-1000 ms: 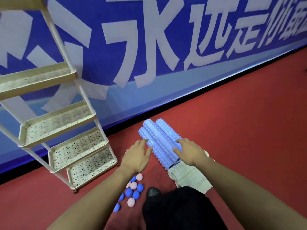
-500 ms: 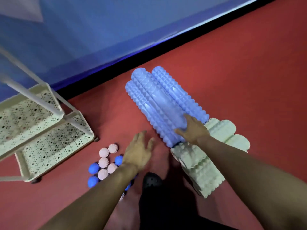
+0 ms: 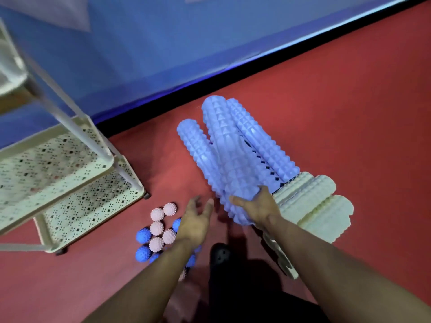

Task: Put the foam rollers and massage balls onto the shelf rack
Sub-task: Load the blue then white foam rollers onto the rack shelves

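Three blue ridged foam rollers lie on the red floor. My right hand [image 3: 255, 207] grips the near end of the middle blue roller [image 3: 227, 159], which is tilted up above the other two [image 3: 194, 145] [image 3: 261, 138]. Cream foam rollers [image 3: 312, 201] lie just right of my right wrist. My left hand [image 3: 194, 221] hovers open, palm up, left of the lifted roller's end. Under and left of that hand sits a cluster of pink spiky massage balls [image 3: 159, 227] and blue spiky massage balls [image 3: 142, 235]. The cream shelf rack [image 3: 77, 173] stands at the left.
A blue banner wall [image 3: 186, 38] runs along the back, with a black strip at its foot. My dark shoe [image 3: 220, 255] and dark trousers are at the bottom centre. The rack's perforated lower shelves are bare.
My right hand has closed on the middle blue roller and raised its near end off the pile. My left hand turned palm up and moved closer. The view shifted down.
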`<move>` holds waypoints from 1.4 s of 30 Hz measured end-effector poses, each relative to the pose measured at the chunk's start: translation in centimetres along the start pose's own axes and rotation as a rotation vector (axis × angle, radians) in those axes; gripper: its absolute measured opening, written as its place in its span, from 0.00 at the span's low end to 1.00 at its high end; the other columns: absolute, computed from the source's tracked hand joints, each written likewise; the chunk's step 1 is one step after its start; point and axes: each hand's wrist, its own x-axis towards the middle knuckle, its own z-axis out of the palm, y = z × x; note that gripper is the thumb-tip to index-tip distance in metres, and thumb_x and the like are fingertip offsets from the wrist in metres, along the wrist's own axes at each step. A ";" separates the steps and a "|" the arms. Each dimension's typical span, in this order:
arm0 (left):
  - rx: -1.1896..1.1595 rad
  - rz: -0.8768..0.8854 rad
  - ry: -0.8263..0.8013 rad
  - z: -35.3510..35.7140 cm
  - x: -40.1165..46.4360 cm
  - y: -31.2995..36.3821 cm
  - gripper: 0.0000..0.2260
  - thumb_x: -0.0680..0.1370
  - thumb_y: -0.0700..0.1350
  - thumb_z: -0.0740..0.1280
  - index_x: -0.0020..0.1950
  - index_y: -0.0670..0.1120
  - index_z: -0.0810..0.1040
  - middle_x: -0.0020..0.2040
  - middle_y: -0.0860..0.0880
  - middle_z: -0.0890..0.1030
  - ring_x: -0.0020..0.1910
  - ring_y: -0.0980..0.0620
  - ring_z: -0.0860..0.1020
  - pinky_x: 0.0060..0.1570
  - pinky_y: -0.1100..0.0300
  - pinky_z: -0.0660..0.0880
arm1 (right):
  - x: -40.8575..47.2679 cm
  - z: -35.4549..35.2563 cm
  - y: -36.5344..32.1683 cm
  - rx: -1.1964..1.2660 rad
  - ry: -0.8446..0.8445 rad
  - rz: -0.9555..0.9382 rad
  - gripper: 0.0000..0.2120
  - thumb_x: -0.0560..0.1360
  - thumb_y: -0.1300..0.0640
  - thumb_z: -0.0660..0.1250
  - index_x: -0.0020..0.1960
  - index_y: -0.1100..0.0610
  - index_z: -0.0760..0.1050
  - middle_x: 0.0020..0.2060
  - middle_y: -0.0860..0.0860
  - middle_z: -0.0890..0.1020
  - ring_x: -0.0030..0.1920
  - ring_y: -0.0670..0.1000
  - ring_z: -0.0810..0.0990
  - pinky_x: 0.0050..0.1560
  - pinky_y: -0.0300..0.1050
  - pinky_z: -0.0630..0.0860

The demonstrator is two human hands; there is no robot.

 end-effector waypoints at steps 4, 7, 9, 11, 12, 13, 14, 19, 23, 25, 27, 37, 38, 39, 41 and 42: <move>-0.192 -0.020 0.024 -4.2 -6.1 2.1 0.26 0.79 0.63 0.66 0.71 0.48 0.71 0.63 0.48 0.79 0.60 0.44 0.79 0.66 0.48 0.73 | -9.8 2.2 -3.4 0.333 -0.030 -0.077 0.18 0.68 0.44 0.81 0.48 0.56 0.85 0.44 0.50 0.88 0.46 0.48 0.87 0.48 0.45 0.82; -0.353 -0.092 -0.054 -8.0 -11.2 1.4 0.36 0.68 0.76 0.67 0.65 0.52 0.77 0.59 0.39 0.83 0.45 0.39 0.83 0.44 0.49 0.81 | -16.8 4.4 -6.0 0.540 -0.120 -0.135 0.22 0.71 0.39 0.77 0.54 0.55 0.85 0.50 0.51 0.88 0.53 0.52 0.86 0.58 0.52 0.82; -0.505 -0.148 -0.164 -10.6 -14.5 1.1 0.40 0.65 0.79 0.65 0.64 0.50 0.81 0.56 0.31 0.82 0.40 0.37 0.81 0.35 0.53 0.78 | -21.1 5.8 -8.0 0.620 -0.192 -0.144 0.16 0.75 0.43 0.74 0.54 0.55 0.82 0.49 0.53 0.87 0.49 0.52 0.86 0.53 0.49 0.82; -0.676 -0.165 -0.200 -13.3 -17.7 1.7 0.45 0.61 0.78 0.70 0.64 0.45 0.82 0.58 0.31 0.82 0.44 0.35 0.82 0.38 0.50 0.80 | -25.0 7.2 -9.7 0.703 -0.310 -0.196 0.12 0.78 0.49 0.73 0.52 0.58 0.83 0.46 0.56 0.85 0.45 0.54 0.84 0.45 0.45 0.81; -0.725 -0.125 -0.191 -14.5 -19.0 2.0 0.45 0.60 0.77 0.72 0.64 0.45 0.82 0.59 0.33 0.83 0.46 0.36 0.83 0.40 0.49 0.82 | -26.6 8.0 -10.4 0.725 -0.355 -0.210 0.15 0.76 0.47 0.74 0.54 0.59 0.83 0.49 0.57 0.84 0.49 0.58 0.83 0.50 0.49 0.81; -0.759 -0.069 -0.175 -15.8 -20.2 2.4 0.43 0.61 0.75 0.73 0.65 0.46 0.82 0.59 0.36 0.84 0.49 0.37 0.84 0.42 0.47 0.83 | -28.2 8.9 -11.4 0.736 -0.381 -0.206 0.21 0.74 0.44 0.76 0.58 0.59 0.83 0.55 0.60 0.84 0.55 0.62 0.84 0.59 0.58 0.80; -0.788 -0.024 -0.158 -17.0 -21.3 2.7 0.41 0.62 0.73 0.74 0.66 0.48 0.81 0.59 0.39 0.84 0.52 0.39 0.84 0.47 0.45 0.83 | -29.4 9.8 -12.1 0.742 -0.415 -0.208 0.25 0.72 0.42 0.77 0.61 0.58 0.82 0.57 0.61 0.85 0.58 0.65 0.83 0.62 0.63 0.78; -0.851 0.141 0.034 -22.4 -26.7 3.2 0.24 0.74 0.62 0.73 0.62 0.47 0.80 0.56 0.41 0.85 0.51 0.38 0.82 0.47 0.47 0.79 | -35.7 12.2 -16.0 0.657 -0.484 -0.190 0.24 0.73 0.48 0.76 0.61 0.63 0.81 0.51 0.62 0.87 0.50 0.59 0.87 0.42 0.51 0.83; -0.825 0.247 0.241 -26.3 -31.5 3.0 0.21 0.73 0.63 0.74 0.56 0.48 0.80 0.50 0.39 0.86 0.43 0.43 0.79 0.40 0.52 0.73 | -38.9 12.8 -18.3 0.692 -0.677 -0.245 0.32 0.71 0.53 0.77 0.70 0.64 0.73 0.61 0.63 0.83 0.64 0.63 0.81 0.62 0.56 0.79; -0.767 0.306 0.281 -28.3 -33.6 2.7 0.19 0.74 0.65 0.72 0.49 0.49 0.80 0.41 0.37 0.81 0.39 0.43 0.70 0.37 0.56 0.65 | -40.0 11.9 -19.7 0.753 -0.732 -0.273 0.36 0.71 0.53 0.78 0.74 0.59 0.68 0.64 0.58 0.82 0.64 0.57 0.82 0.61 0.52 0.81; -0.680 0.397 0.302 -30.2 -35.8 2.8 0.22 0.75 0.66 0.70 0.45 0.46 0.78 0.38 0.39 0.74 0.39 0.43 0.65 0.36 0.56 0.60 | -40.7 10.5 -21.0 0.783 -0.758 -0.282 0.41 0.67 0.47 0.81 0.74 0.57 0.69 0.66 0.57 0.81 0.65 0.57 0.81 0.61 0.52 0.80; -0.465 0.480 0.534 -31.3 -42.8 3.5 0.23 0.78 0.61 0.65 0.51 0.40 0.76 0.39 0.41 0.77 0.36 0.47 0.74 0.36 0.53 0.70 | -44.8 3.8 -20.8 0.375 -0.683 -0.356 0.23 0.69 0.37 0.77 0.58 0.49 0.80 0.54 0.47 0.86 0.57 0.53 0.83 0.60 0.52 0.80; -0.444 0.482 0.550 -31.1 -43.5 3.6 0.22 0.79 0.60 0.64 0.50 0.39 0.75 0.37 0.41 0.76 0.35 0.47 0.74 0.36 0.53 0.70 | -44.8 2.9 -20.4 0.300 -0.628 -0.408 0.22 0.69 0.36 0.76 0.56 0.48 0.79 0.53 0.47 0.85 0.57 0.52 0.83 0.60 0.52 0.80; -0.433 0.488 0.570 -31.0 -44.2 3.7 0.21 0.81 0.59 0.63 0.49 0.40 0.76 0.36 0.42 0.77 0.34 0.46 0.75 0.34 0.55 0.71 | -44.6 2.0 -20.2 0.248 -0.554 -0.472 0.23 0.68 0.36 0.77 0.55 0.50 0.79 0.53 0.49 0.85 0.56 0.52 0.83 0.59 0.51 0.80; -0.422 0.491 0.614 -30.9 -45.5 3.6 0.17 0.83 0.56 0.61 0.49 0.42 0.78 0.36 0.42 0.79 0.34 0.46 0.76 0.33 0.57 0.73 | -43.7 0.3 -19.8 0.157 -0.347 -0.618 0.26 0.68 0.40 0.79 0.55 0.56 0.78 0.54 0.57 0.85 0.56 0.54 0.83 0.53 0.46 0.78; -0.418 0.486 0.636 -31.0 -45.9 3.5 0.17 0.84 0.55 0.60 0.49 0.43 0.78 0.36 0.42 0.80 0.33 0.46 0.77 0.33 0.56 0.74 | -43.3 -0.5 -19.7 0.119 -0.243 -0.699 0.28 0.68 0.41 0.80 0.58 0.57 0.76 0.56 0.57 0.83 0.57 0.54 0.82 0.54 0.46 0.77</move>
